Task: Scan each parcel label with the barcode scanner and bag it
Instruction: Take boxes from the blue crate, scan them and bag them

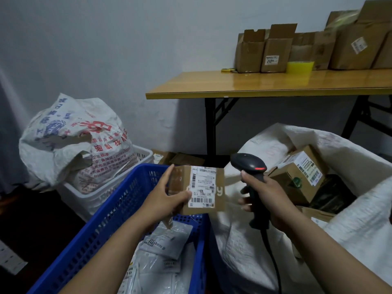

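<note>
My left hand (169,196) grips a small cardboard parcel (219,188) above the blue crate's far corner, its white barcode label (202,187) facing up toward me. My right hand (265,194) holds a black barcode scanner (249,164) by the handle, just right of the parcel, with the scanner head above the hand and a red light showing on it. The scanner's cable hangs down past my right forearm. To the right lies an open white woven bag (350,219) holding labelled cardboard boxes (301,177).
A blue plastic crate (110,225) in front of me holds several white poly mailers (163,251). A white basket with a stuffed printed sack (72,141) stands at the left. A wooden folding table (265,83) behind carries several cardboard boxes.
</note>
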